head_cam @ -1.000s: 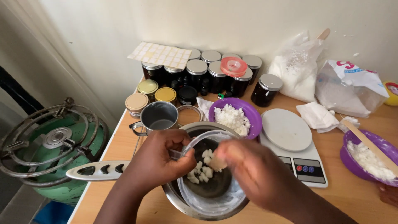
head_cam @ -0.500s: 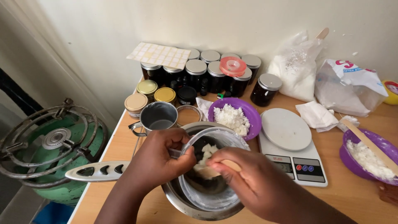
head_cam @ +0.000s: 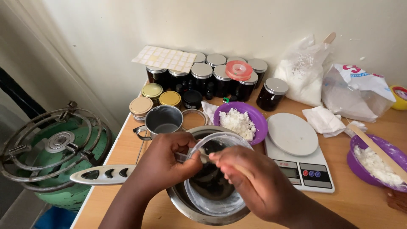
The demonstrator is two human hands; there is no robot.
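Wooden table (head_cam: 360,208): dark lidded jars (head_cam: 220,78) line the wall beside white bags (head_cam: 303,74). Left hand (head_cam: 167,163) pinches a clear container (head_cam: 214,199); right hand (head_cam: 250,182) grips a wooden stick (head_cam: 205,157).

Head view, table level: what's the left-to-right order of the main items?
Green gas burner → metal mug → left hand → right hand → kitchen scale → purple bowl with wooden stick.
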